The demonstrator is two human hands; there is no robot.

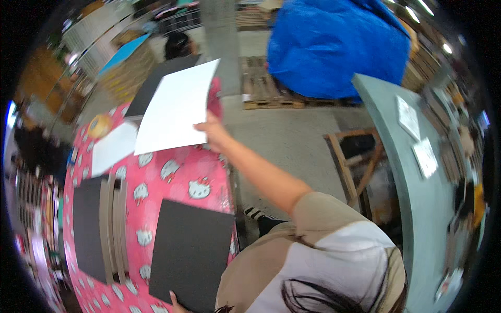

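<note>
My right arm stretches forward across the table, and my right hand (213,133) pinches the lower right edge of a large white sheet (175,107). The sheet is held up, slightly curved, above the far part of the table. At the bottom of the view, my left hand (178,305) is at the lower edge of a dark grey board (192,250); a digit lies over that edge, while the other fingers are hidden. To the left is a stack of boards (99,229) with dark faces and grey-brown edges. A second white sheet (112,147) lies farther back on the table.
A pink patterned cloth (199,189) covers the table. A tape roll (99,126) and another dark board (151,86) are toward the far end, with a person (178,46) behind. A grey-green panel (417,208) stands at right; a blue tarp (339,47) covers a pallet load (271,91).
</note>
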